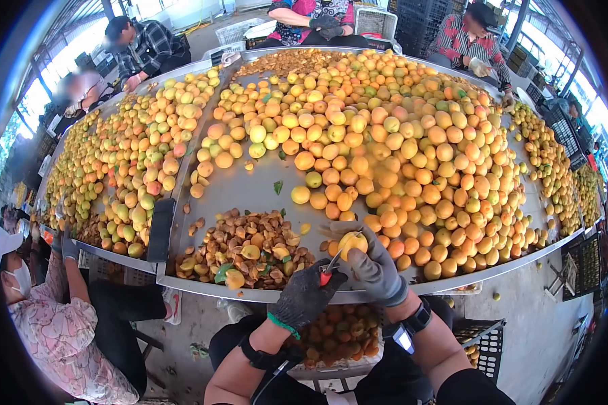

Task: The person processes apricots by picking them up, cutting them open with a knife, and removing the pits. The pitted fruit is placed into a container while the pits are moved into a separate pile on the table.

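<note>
My left hand [307, 293], in a dark knit glove with a green cuff, is closed on a small knife with a red handle [325, 277]. Its blade points up at a yellow-orange apricot [351, 243]. The fingers of my right hand [380, 268], in a grey glove, wrap around that fruit, and the blade tip is right at its skin. Both hands are over the front edge of the metal table [243, 182]. Left of them lies a heap of brown apricot pits and scraps [250, 239]. A large pile of whole apricots [412, 162] spreads beyond and to the right.
A metal divider [199, 135] separates another apricot pile [148, 135] on the left. Below the table edge, between my knees, sits a container of cut apricots [338, 331]. A black crate [483, 344] stands at lower right. Several people sit around the table, one close at left [61, 324].
</note>
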A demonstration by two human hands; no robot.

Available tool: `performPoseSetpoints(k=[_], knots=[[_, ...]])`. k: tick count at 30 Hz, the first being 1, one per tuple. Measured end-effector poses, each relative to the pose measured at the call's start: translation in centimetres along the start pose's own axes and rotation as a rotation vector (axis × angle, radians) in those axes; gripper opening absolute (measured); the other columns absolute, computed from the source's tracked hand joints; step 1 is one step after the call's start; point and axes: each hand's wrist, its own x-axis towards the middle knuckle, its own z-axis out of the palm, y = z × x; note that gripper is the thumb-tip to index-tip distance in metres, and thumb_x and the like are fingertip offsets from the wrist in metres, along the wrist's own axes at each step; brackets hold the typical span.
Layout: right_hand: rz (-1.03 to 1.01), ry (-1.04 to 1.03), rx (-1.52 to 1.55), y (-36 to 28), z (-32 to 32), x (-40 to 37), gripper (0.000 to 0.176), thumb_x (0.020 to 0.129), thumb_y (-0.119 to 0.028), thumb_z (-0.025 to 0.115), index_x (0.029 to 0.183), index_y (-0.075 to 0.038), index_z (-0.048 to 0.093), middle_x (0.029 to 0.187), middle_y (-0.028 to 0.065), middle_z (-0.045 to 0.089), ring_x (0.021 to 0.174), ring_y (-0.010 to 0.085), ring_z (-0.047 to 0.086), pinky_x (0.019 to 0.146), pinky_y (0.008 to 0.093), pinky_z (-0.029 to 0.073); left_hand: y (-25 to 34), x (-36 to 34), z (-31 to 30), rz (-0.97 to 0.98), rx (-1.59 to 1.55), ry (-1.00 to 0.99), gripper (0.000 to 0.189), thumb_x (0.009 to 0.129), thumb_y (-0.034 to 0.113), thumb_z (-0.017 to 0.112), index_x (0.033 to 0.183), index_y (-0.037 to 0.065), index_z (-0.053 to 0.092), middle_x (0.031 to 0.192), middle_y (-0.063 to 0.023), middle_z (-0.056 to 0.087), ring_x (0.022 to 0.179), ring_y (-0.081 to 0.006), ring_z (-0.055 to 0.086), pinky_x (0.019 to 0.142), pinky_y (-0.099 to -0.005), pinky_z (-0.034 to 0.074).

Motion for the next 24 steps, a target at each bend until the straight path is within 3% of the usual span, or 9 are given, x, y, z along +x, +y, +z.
performPoseSetpoints(k=[3, 5, 9, 11, 14, 17, 21, 23, 24], knots=[[0.049, 0.056, -0.127, 1.6, 0.2, -0.3, 0.047, 0.099, -0.033, 0.05, 0.134, -0.003, 0.039, 0.12, 0.0054, 0.055, 0.097, 0.0091, 0.053, 0.089, 0.0244, 0.044, -0.2, 0.0, 0.1, -0.039, 0.0, 0.016, 0.02, 0.09, 0.019, 0.062, 0.103, 0.003, 0.062, 0.091, -0.0206, 0.066, 0.089, -0.0386, 0.063, 0.072, -0.0429, 0.05], [0.01, 0.165, 0.102, 2.8, 1.5, -0.1, 0.047, 0.1, -0.033, 0.048, 0.135, -0.002, 0.039, 0.114, 0.0024, 0.055, 0.096, 0.0083, 0.053, 0.087, 0.0231, 0.045, -0.6, 0.2, 0.5, 0.026, -0.073, 0.041, 0.021, 0.09, 0.018, 0.061, 0.105, 0.003, 0.061, 0.089, -0.02, 0.066, 0.087, -0.0394, 0.063, 0.071, -0.0438, 0.05], [0.003, 0.075, -0.05, 1.6, 1.1, 0.3, 0.047, 0.101, -0.036, 0.047, 0.132, -0.002, 0.043, 0.113, 0.0015, 0.056, 0.098, 0.0085, 0.054, 0.088, 0.023, 0.045, -1.6, 0.5, 0.6, 0.105, -0.058, 0.131, 0.025, 0.091, 0.021, 0.06, 0.109, 0.004, 0.06, 0.089, -0.021, 0.066, 0.086, -0.0405, 0.063, 0.071, -0.0448, 0.05], [0.091, 0.179, -0.095, 2.0, 0.6, 0.7, 0.048, 0.101, -0.038, 0.045, 0.129, 0.0, 0.044, 0.125, 0.0097, 0.055, 0.112, 0.019, 0.056, 0.099, 0.0331, 0.043, -1.6, 1.0, 0.0, -0.003, 0.144, 0.146, 0.029, 0.091, 0.025, 0.06, 0.111, 0.003, 0.06, 0.088, -0.0223, 0.065, 0.085, -0.0413, 0.062, 0.07, -0.0465, 0.05], [0.007, 0.154, -0.049, 2.3, 1.0, 0.8, 0.042, 0.101, -0.031, 0.046, 0.129, 0.0, 0.047, 0.122, 0.0097, 0.057, 0.109, 0.0191, 0.058, 0.098, 0.0325, 0.043, -2.0, 0.8, 0.0, -0.054, 0.184, 0.19, 0.032, 0.09, 0.028, 0.062, 0.11, 0.004, 0.06, 0.087, -0.023, 0.065, 0.084, -0.0413, 0.062, 0.068, -0.0479, 0.05], [0.087, 0.204, 0.112, 3.3, 0.9, 0.3, 0.043, 0.102, -0.031, 0.045, 0.131, 0.0, 0.045, 0.12, 0.0094, 0.058, 0.11, 0.0183, 0.057, 0.098, 0.0313, 0.043, -2.9, 0.7, 1.0, -0.023, 0.185, 0.226, 0.032, 0.089, 0.027, 0.062, 0.111, 0.004, 0.059, 0.084, -0.0228, 0.064, 0.082, -0.0412, 0.063, 0.067, -0.0491, 0.05], [0.019, 0.25, -0.029, 6.3, -0.4, 0.3, 0.043, 0.102, -0.031, 0.045, 0.133, 0.0, 0.044, 0.118, 0.0076, 0.059, 0.109, 0.0169, 0.057, 0.096, 0.0295, 0.043, -3.5, 1.0, 1.2, 0.023, 0.259, 0.246, 0.031, 0.088, 0.025, 0.062, 0.112, 0.005, 0.058, 0.083, -0.0227, 0.064, 0.081, -0.0414, 0.063, 0.067, -0.0498, 0.05], [0.091, 0.28, 0.044, 4.1, 0.4, 0.3, 0.039, 0.092, -0.013, 0.064, 0.127, 0.001, 0.05, 0.116, 0.0041, 0.06, 0.103, 0.0107, 0.056, 0.092, 0.0254, 0.045, -3.1, 1.3, 0.6, -0.044, 0.281, 0.234, 0.032, 0.087, 0.023, 0.062, 0.113, 0.005, 0.057, 0.081, -0.0222, 0.064, 0.081, -0.0416, 0.063, 0.067, -0.0503, 0.05], [0.09, 0.278, 0.044, 3.1, 1.0, 0.5, 0.039, 0.092, -0.013, 0.064, 0.127, 0.001, 0.05, 0.116, 0.0041, 0.06, 0.103, 0.0107, 0.056, 0.092, 0.0254, 0.045, -2.8, 1.3, 0.4, -0.043, 0.282, 0.237, 0.032, 0.087, 0.023, 0.062, 0.113, 0.005, 0.057, 0.081, -0.0222, 0.064, 0.081, -0.0416, 0.063, 0.067, -0.0503, 0.05]])
